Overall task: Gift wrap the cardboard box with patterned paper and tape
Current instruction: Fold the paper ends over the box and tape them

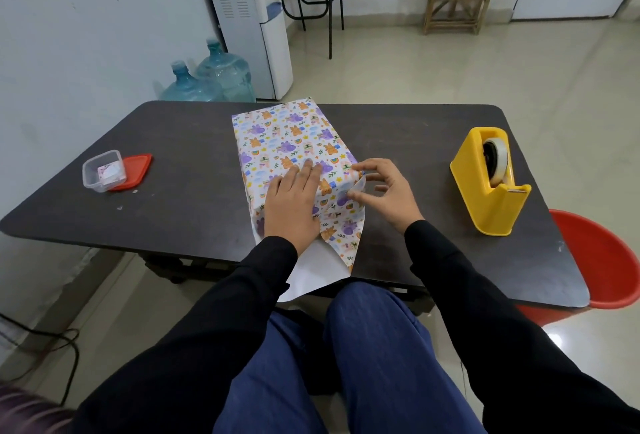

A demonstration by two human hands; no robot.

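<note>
Risks skewing or tearing patterned paper point(287, 135) by tugging with right hand point(388, 194), grip pinched on its 4 o'clock corner fold, or lifting flat-fingered, pressing left hand point(292, 205).

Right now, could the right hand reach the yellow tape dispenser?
Probably yes: only bare table lies between the right hand and the tape dispenser, though it would have to release the patterned paper it pinches.

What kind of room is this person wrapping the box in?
Likely an office pantry or workroom: a water dispenser with spare water jugs beside it, a tiled floor, and a plain dark table.
</note>
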